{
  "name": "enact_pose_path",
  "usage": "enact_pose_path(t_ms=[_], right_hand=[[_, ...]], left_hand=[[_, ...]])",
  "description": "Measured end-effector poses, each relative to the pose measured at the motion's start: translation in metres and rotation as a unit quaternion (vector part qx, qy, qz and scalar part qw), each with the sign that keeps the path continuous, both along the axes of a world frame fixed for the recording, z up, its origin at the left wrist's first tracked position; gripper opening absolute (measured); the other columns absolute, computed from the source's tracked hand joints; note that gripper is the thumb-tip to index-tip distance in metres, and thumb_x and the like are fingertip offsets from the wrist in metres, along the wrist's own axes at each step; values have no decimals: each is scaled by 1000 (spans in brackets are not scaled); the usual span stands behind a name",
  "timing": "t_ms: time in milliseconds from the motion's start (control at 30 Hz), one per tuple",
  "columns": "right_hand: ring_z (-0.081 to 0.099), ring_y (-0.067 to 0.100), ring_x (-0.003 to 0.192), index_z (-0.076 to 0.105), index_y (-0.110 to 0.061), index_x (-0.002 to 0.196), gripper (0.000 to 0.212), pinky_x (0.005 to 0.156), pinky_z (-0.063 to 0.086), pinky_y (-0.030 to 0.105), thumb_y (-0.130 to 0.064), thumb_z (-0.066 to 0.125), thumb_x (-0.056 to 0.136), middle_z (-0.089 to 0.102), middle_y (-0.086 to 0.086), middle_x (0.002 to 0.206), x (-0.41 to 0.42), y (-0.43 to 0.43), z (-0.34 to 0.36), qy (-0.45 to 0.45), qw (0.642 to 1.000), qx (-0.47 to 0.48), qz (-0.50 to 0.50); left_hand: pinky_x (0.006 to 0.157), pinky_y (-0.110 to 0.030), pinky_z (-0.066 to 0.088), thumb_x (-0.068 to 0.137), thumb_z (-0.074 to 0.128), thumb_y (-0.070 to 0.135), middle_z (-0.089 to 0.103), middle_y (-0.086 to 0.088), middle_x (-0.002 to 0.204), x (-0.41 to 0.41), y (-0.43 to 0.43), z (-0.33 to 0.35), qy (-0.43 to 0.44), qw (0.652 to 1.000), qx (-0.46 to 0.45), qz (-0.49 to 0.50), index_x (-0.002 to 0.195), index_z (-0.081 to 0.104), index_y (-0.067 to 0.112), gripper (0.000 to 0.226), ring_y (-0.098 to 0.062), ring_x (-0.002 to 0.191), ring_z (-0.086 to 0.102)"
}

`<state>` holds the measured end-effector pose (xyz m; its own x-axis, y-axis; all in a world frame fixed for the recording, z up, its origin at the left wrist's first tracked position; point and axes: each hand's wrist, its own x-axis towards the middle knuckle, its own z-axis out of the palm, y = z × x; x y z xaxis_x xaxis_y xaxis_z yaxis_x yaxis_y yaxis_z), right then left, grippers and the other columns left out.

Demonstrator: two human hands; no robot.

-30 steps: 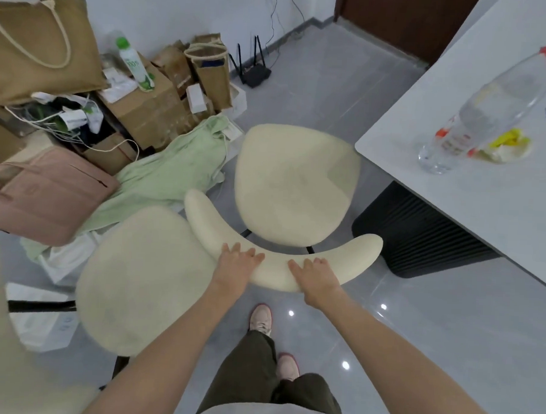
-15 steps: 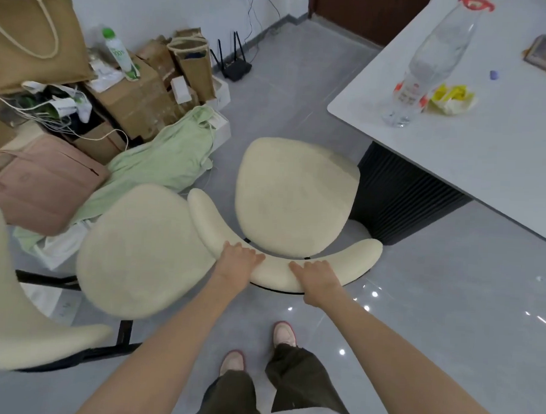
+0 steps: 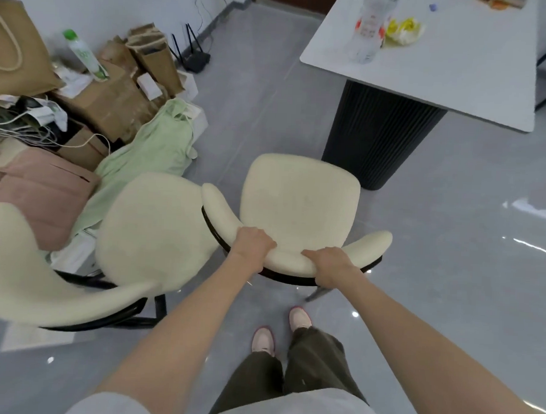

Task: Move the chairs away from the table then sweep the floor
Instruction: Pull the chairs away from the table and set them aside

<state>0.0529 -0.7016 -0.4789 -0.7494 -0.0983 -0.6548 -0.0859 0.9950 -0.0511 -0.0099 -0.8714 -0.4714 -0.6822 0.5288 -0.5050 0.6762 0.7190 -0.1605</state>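
A cream upholstered chair (image 3: 300, 201) with a curved backrest and black frame stands in front of me on the grey floor. My left hand (image 3: 254, 244) and my right hand (image 3: 328, 264) both grip the top of its backrest. A second cream chair (image 3: 152, 229) stands right beside it on the left, its backrest curving toward the bottom left. The white table (image 3: 459, 68) on a dark ribbed pedestal (image 3: 374, 139) is at the upper right, apart from the held chair.
Cardboard boxes (image 3: 113, 106), paper bags, a pink bag (image 3: 41, 190), a green cloth (image 3: 148, 157) and cables pile up along the left wall. A black router (image 3: 195, 58) sits on the floor by the wall. A plastic bottle (image 3: 368, 26) and a yellow wrapper stand on the table.
The held chair has come back toward me and away from the table, opening a gap to the pedestal. My fingers have curled tighter over the backrest. My feet have stepped back.
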Motion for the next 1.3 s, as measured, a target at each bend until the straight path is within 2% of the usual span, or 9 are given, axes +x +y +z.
enact_pose_path(t_ms=[267,400,467,567,667,833,1033,1200,1300], right_hand=[[57,26,111,36,-25,140,60,92,40,32,-17,55,84,61,5,120,89,-31,-8,14,999,-16,-31],[55,27,111,35,-25,142,66,97,35,33,-16,59,81,57,5,124,142,-45,-17,72,996,-37,-35],[52,28,112,35,-23,141,69,101,34,35,-13,61,79,54,5,125,167,-53,-20,93,994,-53,-39],[51,29,110,34,-22,140,72,102,34,38,-8,64,75,52,5,124,194,-65,-21,122,991,-55,-19],[51,30,108,34,-21,137,73,101,33,40,-4,66,73,52,4,123,217,-80,-23,151,987,-50,-2],[52,31,106,35,-21,137,75,98,34,39,1,66,72,53,5,122,236,-103,-21,154,987,-38,-13],[51,31,107,31,-27,141,83,99,31,38,-7,73,72,54,1,126,261,-139,-19,129,990,-44,-39],[49,29,112,29,-30,142,86,103,29,37,-14,77,72,53,-1,130,282,-175,-22,118,990,-29,-65],[49,28,113,30,-31,143,88,103,29,37,-17,79,71,53,-1,129,289,-191,-23,116,989,-25,-83]], left_hand=[[82,-32,38,76,69,24,65,0,106,84,-36,-7,-5,1000,26,8,111,57,30,38,-23,101,61],[100,-43,33,79,60,13,62,3,118,130,-55,-11,-8,1000,26,1,126,48,28,50,-25,113,54],[104,-46,30,82,56,12,58,2,125,150,-66,-12,-18,999,28,-10,134,41,27,56,-26,117,51],[100,-45,34,82,55,13,57,-2,128,177,-89,-15,-8,998,57,-38,138,38,25,61,-30,113,53],[93,-45,41,76,61,14,65,-5,117,199,-111,-20,14,995,80,-51,134,45,23,61,-32,101,59],[93,-45,43,75,62,13,65,-5,115,221,-133,-23,43,992,93,-68,133,46,22,60,-33,100,59],[101,-44,33,87,50,16,54,-3,130,242,-162,-18,23,995,67,-73,142,30,24,59,-31,113,51],[101,-43,33,87,50,15,56,-3,127,258,-194,-19,25,994,72,-85,141,31,24,57,-32,112,50],[94,-41,39,81,62,18,62,-2,114,262,-207,-21,33,989,113,-88,132,44,24,55,-30,102,57]])
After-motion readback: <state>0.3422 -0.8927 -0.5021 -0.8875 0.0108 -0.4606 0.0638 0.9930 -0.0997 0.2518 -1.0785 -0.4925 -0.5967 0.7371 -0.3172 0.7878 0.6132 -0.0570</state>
